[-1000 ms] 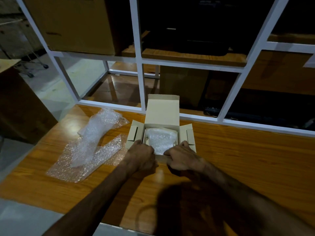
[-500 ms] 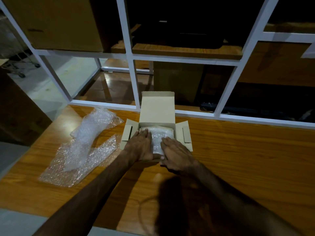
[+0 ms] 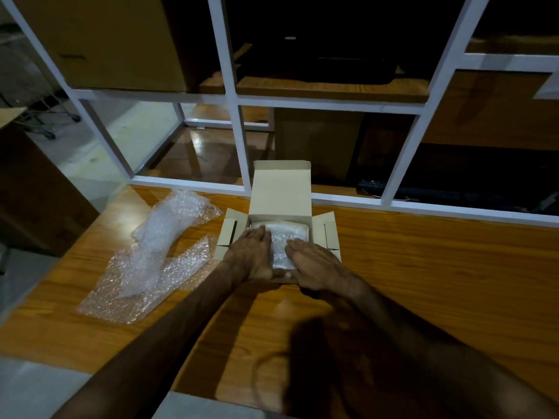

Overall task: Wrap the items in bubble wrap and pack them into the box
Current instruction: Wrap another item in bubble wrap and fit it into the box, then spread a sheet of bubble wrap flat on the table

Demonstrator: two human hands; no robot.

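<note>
The bubble-wrapped item (image 3: 286,237) is sitting inside the small cardboard box (image 3: 281,195) at the frame's center, lid standing up. I am pressing my left hand (image 3: 251,255) and right hand (image 3: 314,264) flat on it, fingers straight. 2 loose bubble wrap sheets (image 3: 154,255) are lying left of the box on the wooden table (image 3: 423,267).
</note>
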